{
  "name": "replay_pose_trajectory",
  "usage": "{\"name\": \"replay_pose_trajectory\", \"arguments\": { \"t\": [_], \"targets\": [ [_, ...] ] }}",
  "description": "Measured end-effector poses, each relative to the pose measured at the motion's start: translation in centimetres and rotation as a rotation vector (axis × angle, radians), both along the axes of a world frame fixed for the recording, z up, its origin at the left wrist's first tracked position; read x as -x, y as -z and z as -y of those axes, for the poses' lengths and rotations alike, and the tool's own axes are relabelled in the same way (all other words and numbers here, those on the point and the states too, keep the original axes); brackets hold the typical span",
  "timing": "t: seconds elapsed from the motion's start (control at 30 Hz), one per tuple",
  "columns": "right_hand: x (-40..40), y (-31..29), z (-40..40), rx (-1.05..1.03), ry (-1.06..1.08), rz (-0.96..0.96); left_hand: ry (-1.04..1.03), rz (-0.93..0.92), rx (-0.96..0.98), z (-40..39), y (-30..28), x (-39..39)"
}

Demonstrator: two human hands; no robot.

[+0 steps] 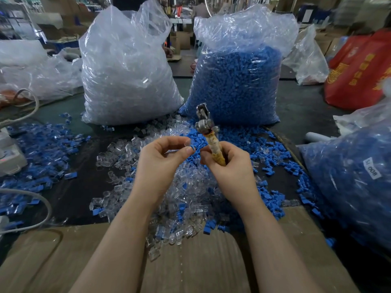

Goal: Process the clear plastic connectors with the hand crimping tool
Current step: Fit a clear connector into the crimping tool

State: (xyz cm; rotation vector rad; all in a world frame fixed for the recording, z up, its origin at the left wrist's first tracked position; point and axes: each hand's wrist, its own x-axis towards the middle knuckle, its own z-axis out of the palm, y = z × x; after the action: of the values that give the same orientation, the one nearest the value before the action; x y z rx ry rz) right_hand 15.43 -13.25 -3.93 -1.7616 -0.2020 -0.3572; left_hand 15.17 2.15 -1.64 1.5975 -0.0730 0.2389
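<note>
- Head view is looking down at two bare hands working above a pile of clear plastic connectors [186, 193] lying mid-table, with blue plastic pieces [264, 149] mixed in and spreading toward both side edges.
- Right hand [230, 168] is gripping the hand crimping tool [208, 134] by its tape-wrapped handle, fingers curling round it, metal head pointing up and away.
- Left hand [163, 159] is pinching a small blue piece [191, 148] between thumb and forefinger, just beside the tool's handle; whether a clear connector is sitting with it, I cannot tell.
- Bag of clear connectors [127, 77] and bag of blue pieces [239, 81] are standing at the table's far edge.
- Flattened cardboard [201, 261] is lying along the near edge.
</note>
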Motion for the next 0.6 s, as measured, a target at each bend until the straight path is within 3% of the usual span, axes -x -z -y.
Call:
{"name": "replay_pose_trajectory", "arguments": {
  "t": [0.3,0.47,0.6],
  "targets": [
    [0.3,-0.4,-0.2,0.042,-0.038,0.008,0.02,0.032,-0.044,0.2,0.2,0.0],
    [0.1,-0.3,0.7,0.11,-0.044,-0.013,0.022,0.034,0.057,0.0,0.1,-0.1],
    [-0.1,-0.2,1.8,0.279,-0.069,-0.078,-0.004,0.071,0.175,-0.3,-0.1,-0.3]
  ]
}}
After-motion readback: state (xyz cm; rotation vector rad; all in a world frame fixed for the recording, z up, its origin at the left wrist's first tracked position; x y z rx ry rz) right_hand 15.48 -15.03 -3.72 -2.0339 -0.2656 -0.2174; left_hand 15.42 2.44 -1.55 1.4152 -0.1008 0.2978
